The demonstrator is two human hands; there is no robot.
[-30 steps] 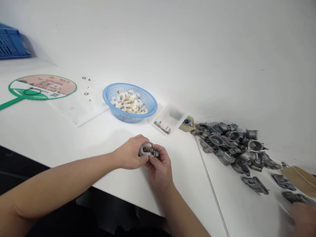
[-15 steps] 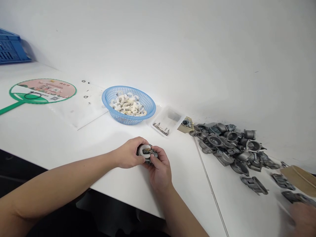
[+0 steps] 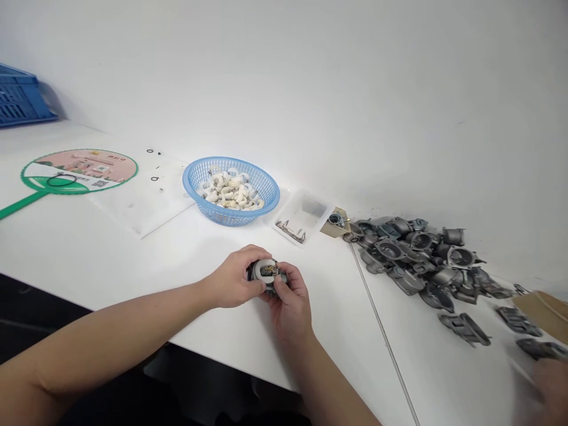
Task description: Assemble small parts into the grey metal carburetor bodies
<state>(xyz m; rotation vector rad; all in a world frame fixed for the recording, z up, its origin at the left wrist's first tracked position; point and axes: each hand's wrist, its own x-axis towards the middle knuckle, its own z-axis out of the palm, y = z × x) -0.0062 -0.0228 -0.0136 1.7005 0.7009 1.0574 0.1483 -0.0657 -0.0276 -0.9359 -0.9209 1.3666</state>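
Observation:
Above the white table, my left hand and my right hand both grip a small carburetor body. A white C-shaped float lies on its upward face, with brass-coloured parts showing in the middle. My left thumb and fingers hold the left side. On the right, my right thumb presses near the float's open end, and its other fingers curl behind the body. Much of the carburetor is hidden by my hands. Beyond them stands a blue basket of white floats. Thin metal pins lie in a clear tray.
Grey metal bowl-shaped parts are piled at right, near a small cardboard box. Another person's blurred hand is at the lower right. A round fan, small rings and a blue crate are at left.
The view has shifted slightly. Both hands keep hold of the carburetor, and my right thumb has moved a little at the float's open end.

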